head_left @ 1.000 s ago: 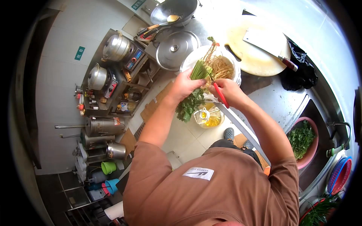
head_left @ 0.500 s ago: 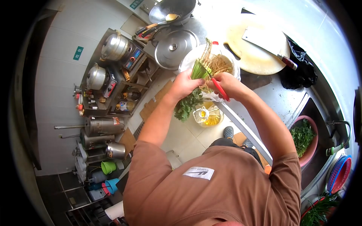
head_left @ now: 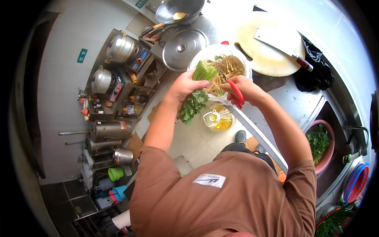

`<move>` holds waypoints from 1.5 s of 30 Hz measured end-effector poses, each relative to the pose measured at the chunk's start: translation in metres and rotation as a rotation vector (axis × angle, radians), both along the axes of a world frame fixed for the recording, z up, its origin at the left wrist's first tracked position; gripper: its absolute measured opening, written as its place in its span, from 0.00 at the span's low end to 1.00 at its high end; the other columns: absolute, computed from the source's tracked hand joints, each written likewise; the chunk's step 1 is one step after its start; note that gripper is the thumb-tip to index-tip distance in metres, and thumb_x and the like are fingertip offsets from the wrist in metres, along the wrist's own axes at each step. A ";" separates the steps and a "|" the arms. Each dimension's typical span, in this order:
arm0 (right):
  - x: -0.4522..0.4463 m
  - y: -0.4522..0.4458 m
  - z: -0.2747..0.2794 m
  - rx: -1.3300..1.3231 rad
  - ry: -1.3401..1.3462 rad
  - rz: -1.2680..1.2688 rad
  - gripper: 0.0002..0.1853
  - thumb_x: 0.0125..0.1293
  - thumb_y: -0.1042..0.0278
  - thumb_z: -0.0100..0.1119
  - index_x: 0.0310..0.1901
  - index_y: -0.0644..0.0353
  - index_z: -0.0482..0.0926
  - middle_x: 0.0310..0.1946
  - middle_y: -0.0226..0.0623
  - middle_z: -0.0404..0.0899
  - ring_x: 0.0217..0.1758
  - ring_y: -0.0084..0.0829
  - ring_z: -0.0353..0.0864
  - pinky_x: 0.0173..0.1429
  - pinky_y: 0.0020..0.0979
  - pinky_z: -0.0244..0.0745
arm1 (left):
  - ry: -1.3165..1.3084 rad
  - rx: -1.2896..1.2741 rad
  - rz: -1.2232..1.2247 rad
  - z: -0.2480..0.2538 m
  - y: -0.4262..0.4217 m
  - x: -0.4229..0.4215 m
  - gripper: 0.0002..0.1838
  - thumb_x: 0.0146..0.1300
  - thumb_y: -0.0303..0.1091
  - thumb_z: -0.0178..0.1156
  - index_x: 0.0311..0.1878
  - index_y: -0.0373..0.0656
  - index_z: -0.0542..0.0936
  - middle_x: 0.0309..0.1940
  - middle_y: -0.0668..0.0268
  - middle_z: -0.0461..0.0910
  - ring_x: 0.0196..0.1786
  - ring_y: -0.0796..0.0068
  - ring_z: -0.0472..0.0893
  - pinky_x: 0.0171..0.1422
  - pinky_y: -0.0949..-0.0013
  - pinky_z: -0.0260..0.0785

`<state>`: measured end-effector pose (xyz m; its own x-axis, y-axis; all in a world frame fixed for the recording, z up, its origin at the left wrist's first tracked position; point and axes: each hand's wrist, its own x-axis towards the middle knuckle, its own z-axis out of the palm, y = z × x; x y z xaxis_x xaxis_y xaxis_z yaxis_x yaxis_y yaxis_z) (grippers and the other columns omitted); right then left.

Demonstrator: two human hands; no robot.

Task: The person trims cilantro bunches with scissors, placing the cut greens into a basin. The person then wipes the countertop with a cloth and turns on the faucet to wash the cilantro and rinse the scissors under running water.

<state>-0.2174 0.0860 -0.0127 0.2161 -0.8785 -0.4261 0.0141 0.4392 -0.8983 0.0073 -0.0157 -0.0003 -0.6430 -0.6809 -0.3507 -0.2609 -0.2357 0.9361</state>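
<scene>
A bunch of leafy celery (head_left: 194, 103) is gripped in my left hand (head_left: 184, 84), its pale cut stalk ends pointing up and its leaves hanging below the fist. My right hand (head_left: 248, 89) is closed round red-handled scissors (head_left: 238, 94), whose blades reach toward the stalk ends. Under both hands stands a white basin (head_left: 197, 59) lined with clear plastic. Stringy brown roots (head_left: 229, 67) and trimmings lie inside it.
A round cutting board (head_left: 272, 65) bears a cleaver (head_left: 276, 41). A black bag (head_left: 314, 77) lies beside it. Near the basin are a lidded pot (head_left: 183, 49), a wok (head_left: 185, 10) and an oil jug (head_left: 223, 120). A pink basin of greens (head_left: 325, 152) sits in the sink.
The root end has come away from the celery and lies among the roots in the basin. My left hand has shifted slightly left, and the scissors have moved away from the stalks.
</scene>
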 end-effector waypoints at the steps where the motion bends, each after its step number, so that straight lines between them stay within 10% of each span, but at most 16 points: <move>1: -0.002 0.004 0.004 -0.001 -0.003 0.003 0.19 0.68 0.56 0.59 0.30 0.67 0.78 0.21 0.39 0.79 0.17 0.25 0.77 0.21 0.26 0.72 | -0.003 -0.001 0.003 0.001 -0.002 0.006 0.20 0.60 0.24 0.68 0.55 0.37 0.79 0.43 0.68 0.83 0.44 0.80 0.81 0.52 0.72 0.73; 12: -0.019 0.050 0.017 -0.155 -0.102 0.156 0.26 0.71 0.53 0.58 0.56 0.73 0.74 0.29 0.34 0.79 0.26 0.22 0.78 0.32 0.25 0.74 | 0.043 0.044 -0.038 0.033 0.015 0.010 0.20 0.54 0.22 0.69 0.51 0.36 0.79 0.38 0.66 0.83 0.39 0.77 0.81 0.46 0.72 0.72; 24: -0.019 0.026 0.003 -0.102 -0.174 0.087 0.20 0.67 0.56 0.59 0.25 0.65 0.78 0.14 0.35 0.75 0.12 0.26 0.73 0.19 0.25 0.66 | -0.334 0.084 -0.334 0.053 0.009 -0.017 0.20 0.56 0.25 0.69 0.52 0.36 0.79 0.37 0.71 0.81 0.37 0.83 0.78 0.44 0.75 0.70; 33: -0.016 0.029 -0.032 0.035 -0.381 0.072 0.22 0.68 0.52 0.54 0.41 0.70 0.76 0.24 0.44 0.81 0.23 0.34 0.85 0.26 0.30 0.79 | -0.148 -0.035 -0.060 0.056 0.029 0.018 0.22 0.53 0.29 0.73 0.50 0.36 0.79 0.37 0.69 0.81 0.35 0.80 0.78 0.43 0.74 0.70; 36: -0.011 0.050 -0.062 0.216 -0.653 0.090 0.23 0.72 0.52 0.49 0.50 0.70 0.71 0.36 0.49 0.83 0.32 0.38 0.87 0.36 0.38 0.85 | -0.011 -0.060 -0.042 0.056 0.035 0.008 0.22 0.52 0.26 0.72 0.50 0.32 0.78 0.36 0.63 0.81 0.35 0.75 0.79 0.42 0.71 0.71; 41: -0.037 0.152 -0.041 0.320 -0.430 0.056 0.19 0.71 0.56 0.51 0.39 0.69 0.77 0.25 0.41 0.81 0.22 0.32 0.81 0.27 0.30 0.73 | 0.040 -0.077 -0.190 0.051 0.085 -0.065 0.25 0.52 0.19 0.70 0.56 0.34 0.78 0.46 0.66 0.83 0.48 0.75 0.81 0.55 0.71 0.72; 42: -0.052 0.185 -0.045 0.281 -0.432 -0.014 0.23 0.73 0.57 0.49 0.56 0.72 0.73 0.37 0.41 0.83 0.34 0.29 0.84 0.36 0.31 0.79 | 0.023 -0.057 -0.269 0.049 0.106 -0.095 0.27 0.52 0.17 0.69 0.58 0.33 0.78 0.48 0.66 0.83 0.50 0.76 0.80 0.56 0.71 0.71; 45: -0.089 0.295 -0.066 0.249 -0.449 -0.402 0.22 0.74 0.58 0.48 0.57 0.71 0.72 0.36 0.40 0.83 0.34 0.29 0.84 0.36 0.30 0.79 | -0.008 -0.310 -0.589 0.017 0.178 -0.193 0.18 0.56 0.19 0.67 0.51 0.37 0.80 0.42 0.65 0.84 0.47 0.76 0.82 0.53 0.71 0.72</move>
